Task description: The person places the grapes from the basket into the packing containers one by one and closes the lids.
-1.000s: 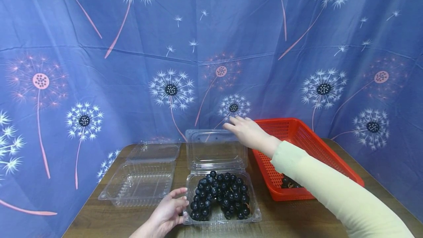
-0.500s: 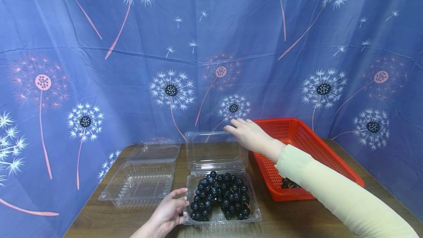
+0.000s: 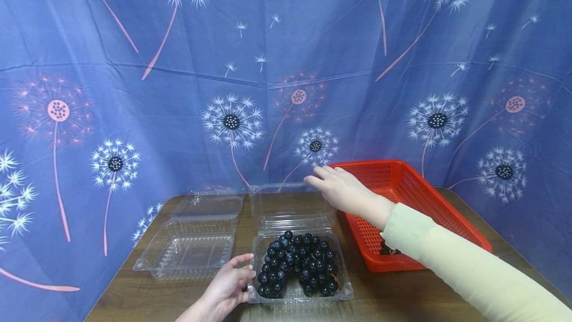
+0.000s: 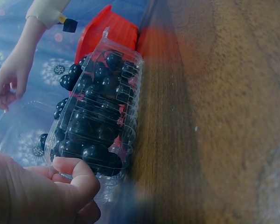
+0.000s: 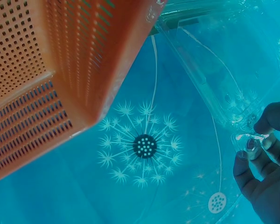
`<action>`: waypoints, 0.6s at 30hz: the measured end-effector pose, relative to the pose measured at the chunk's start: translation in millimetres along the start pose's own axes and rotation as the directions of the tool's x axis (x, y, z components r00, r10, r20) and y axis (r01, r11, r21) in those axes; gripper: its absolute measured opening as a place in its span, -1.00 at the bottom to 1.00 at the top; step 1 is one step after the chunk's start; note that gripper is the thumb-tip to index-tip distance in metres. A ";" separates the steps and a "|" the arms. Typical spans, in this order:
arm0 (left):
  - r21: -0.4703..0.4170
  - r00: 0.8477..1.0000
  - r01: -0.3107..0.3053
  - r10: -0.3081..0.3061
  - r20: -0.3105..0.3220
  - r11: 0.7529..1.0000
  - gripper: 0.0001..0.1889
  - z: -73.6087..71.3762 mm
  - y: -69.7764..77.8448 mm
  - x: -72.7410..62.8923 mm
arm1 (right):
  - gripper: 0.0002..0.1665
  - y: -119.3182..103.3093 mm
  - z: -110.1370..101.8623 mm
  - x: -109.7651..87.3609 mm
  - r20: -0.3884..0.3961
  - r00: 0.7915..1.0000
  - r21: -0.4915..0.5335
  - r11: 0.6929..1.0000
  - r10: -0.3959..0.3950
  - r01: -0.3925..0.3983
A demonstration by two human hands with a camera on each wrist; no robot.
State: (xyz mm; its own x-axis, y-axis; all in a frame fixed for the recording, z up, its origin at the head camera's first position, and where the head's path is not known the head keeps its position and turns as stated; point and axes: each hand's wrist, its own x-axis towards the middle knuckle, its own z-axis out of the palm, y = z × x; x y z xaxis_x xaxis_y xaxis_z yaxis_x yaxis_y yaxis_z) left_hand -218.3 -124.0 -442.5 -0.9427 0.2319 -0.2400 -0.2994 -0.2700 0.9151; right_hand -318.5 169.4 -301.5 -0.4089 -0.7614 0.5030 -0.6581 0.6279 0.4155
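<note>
Dark grapes (image 3: 308, 257) lie in a clear plastic clamshell box (image 3: 292, 292) whose hinged lid (image 3: 286, 205) stands raised at the back. At the box's left side, my left hand (image 3: 230, 282) holds the rim; the left wrist view shows thumb (image 4: 72, 165) and fingers curled at the box's end, grapes showing through the ribbed wall. My right hand (image 3: 341, 188) reaches to the lid's upper right corner. In the right wrist view, thumb and fingers pinch the clear corner tab (image 5: 249, 142).
A second clamshell box (image 3: 192, 247) stands open on the left of the wooden table (image 3: 120, 297). To the right is a red perforated basket (image 3: 438, 207) with a few grapes (image 3: 388, 248) near its front, partly behind the sleeve. A blue dandelion-print cloth (image 3: 178, 113) hangs behind.
The lid has tipped a little toward me and lower. My right hand has come down and slightly right along with it, while the left hand keeps its place at the box.
</note>
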 end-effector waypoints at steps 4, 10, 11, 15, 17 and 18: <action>-0.002 1.000 0.000 0.000 -0.001 1.000 -0.48 -0.6 -0.3 0.8 | -0.46 -2.3 -2.3 -3.2 -0.007 1.000 0.004 1.000 -0.010 0.010; -0.004 1.000 0.001 -0.001 -0.003 1.000 -0.48 -0.4 0.2 0.7 | -0.44 -4.4 -4.7 -6.6 -0.013 1.000 0.002 1.000 -0.017 0.017; -0.004 1.000 0.004 -0.004 -0.003 1.000 -0.49 -0.4 0.4 0.7 | -0.43 -4.7 -4.8 -7.1 -0.012 1.000 0.005 1.000 -0.019 0.019; -0.007 1.000 0.009 -0.009 -0.003 1.000 -0.49 -0.7 0.4 0.6 | -0.42 -6.6 -5.9 -9.0 -0.010 1.000 0.011 1.000 -0.027 0.027; -0.008 1.000 0.010 -0.010 -0.005 1.000 -0.47 -0.3 0.4 0.4 | -0.43 -7.7 -6.8 -9.9 -0.021 0.999 0.013 0.999 -0.031 0.031; -0.009 1.000 0.012 -0.012 -0.006 1.000 -0.47 0.0 0.5 0.3 | -0.43 -8.4 -7.8 -10.0 -0.025 0.999 0.011 0.999 -0.032 0.033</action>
State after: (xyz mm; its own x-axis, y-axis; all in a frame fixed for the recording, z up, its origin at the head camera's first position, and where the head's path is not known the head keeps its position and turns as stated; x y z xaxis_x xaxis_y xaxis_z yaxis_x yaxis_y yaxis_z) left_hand -218.7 -124.0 -442.1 -0.9400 0.2292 -0.2528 -0.3117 -0.2752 0.9095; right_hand -304.0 173.0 -304.1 -0.3712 -0.7770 0.5084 -0.6781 0.6009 0.4232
